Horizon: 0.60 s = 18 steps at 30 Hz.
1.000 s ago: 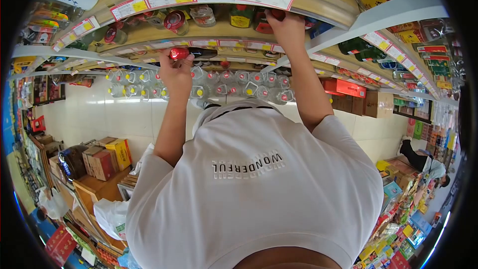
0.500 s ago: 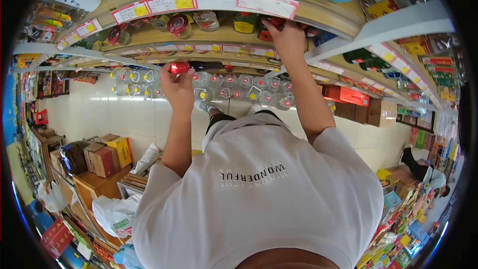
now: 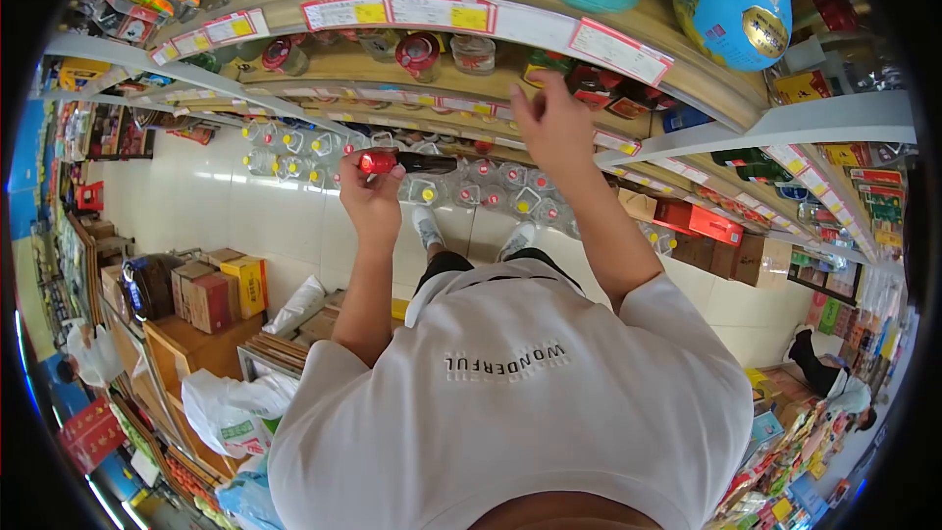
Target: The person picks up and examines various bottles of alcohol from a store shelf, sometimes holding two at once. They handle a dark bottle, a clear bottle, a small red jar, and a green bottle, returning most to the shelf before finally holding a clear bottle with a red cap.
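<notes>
My left hand (image 3: pixel 371 198) grips a dark bottle with a red cap (image 3: pixel 392 163), held level in front of the wooden shelf (image 3: pixel 510 74). To its right my right hand (image 3: pixel 551 126) is raised with fingers spread and holds nothing. It hovers just below the shelf row of red-capped bottles and jars (image 3: pixel 420 53). Price labels (image 3: pixel 394 12) run along the shelf edge above. My white T-shirt fills the lower middle of the view.
Large ceramic jars (image 3: pixel 736 10) stand on the top shelf. Clear jugs (image 3: pixel 461 186) line the floor under the shelves. Cardboard boxes (image 3: pixel 218 294) and a wooden counter stand at left. Another person (image 3: pixel 834 388) crouches at far right among packed goods.
My right hand has come off the bottles on the shelf and pulled back, fingers now spread. My left hand with the bottle has sunk a little. The view has tilted downward.
</notes>
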Tool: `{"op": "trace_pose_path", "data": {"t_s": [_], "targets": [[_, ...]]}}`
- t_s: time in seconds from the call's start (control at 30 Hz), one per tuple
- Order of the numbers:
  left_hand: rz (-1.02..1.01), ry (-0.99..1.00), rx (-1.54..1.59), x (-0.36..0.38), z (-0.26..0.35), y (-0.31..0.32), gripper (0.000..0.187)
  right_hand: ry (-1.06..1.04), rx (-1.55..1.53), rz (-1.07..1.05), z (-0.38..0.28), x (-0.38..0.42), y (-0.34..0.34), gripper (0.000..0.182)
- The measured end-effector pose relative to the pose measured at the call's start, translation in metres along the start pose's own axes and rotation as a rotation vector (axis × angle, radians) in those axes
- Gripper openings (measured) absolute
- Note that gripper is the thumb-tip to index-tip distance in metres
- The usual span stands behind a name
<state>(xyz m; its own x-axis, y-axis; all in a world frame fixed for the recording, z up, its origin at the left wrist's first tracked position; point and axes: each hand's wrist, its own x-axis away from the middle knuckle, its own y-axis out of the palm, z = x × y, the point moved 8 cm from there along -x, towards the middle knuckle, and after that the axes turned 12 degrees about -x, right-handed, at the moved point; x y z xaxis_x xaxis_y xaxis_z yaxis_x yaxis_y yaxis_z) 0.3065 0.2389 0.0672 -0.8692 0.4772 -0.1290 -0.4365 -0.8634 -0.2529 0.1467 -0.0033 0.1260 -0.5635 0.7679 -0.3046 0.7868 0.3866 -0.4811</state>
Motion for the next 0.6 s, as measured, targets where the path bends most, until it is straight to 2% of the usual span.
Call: {"op": "trace_pose_path", "data": {"t_s": [0.07, 0.17, 0.2, 0.3, 0.4, 0.5, 0.6], "targets": [[-0.015, 0.036, 0.015, -0.008, 0.005, -0.009, 0.037, -0.007, 0.028, -0.01, -0.002, -0.02, 0.033, 0.039], [-0.059, 0.036, 0.014, -0.021, 0.006, -0.026, 0.038, 0.008, 0.259, 0.0, -0.005, -0.052, 0.067, 0.048], [-0.066, 0.03, 0.039, -0.025, 0.004, -0.033, 0.038, -0.131, 0.372, 0.1, -0.008, -0.057, 0.074, 0.054], [-0.093, 0.014, 0.096, -0.037, -0.004, -0.051, 0.038, -0.262, 0.359, 0.131, -0.027, -0.072, 0.086, 0.052], [-0.13, 0.008, 0.104, -0.053, -0.005, -0.068, 0.036, 0.053, 0.365, -0.008, -0.003, -0.082, 0.103, 0.034], [-0.167, 0.005, 0.094, -0.069, -0.013, -0.083, 0.036, -0.085, 0.435, 0.106, 0.005, -0.084, 0.114, 0.041], [-0.223, -0.012, 0.11, -0.087, -0.022, -0.086, 0.036, -0.087, 0.428, 0.147, 0.005, -0.079, 0.116, 0.035]]}}
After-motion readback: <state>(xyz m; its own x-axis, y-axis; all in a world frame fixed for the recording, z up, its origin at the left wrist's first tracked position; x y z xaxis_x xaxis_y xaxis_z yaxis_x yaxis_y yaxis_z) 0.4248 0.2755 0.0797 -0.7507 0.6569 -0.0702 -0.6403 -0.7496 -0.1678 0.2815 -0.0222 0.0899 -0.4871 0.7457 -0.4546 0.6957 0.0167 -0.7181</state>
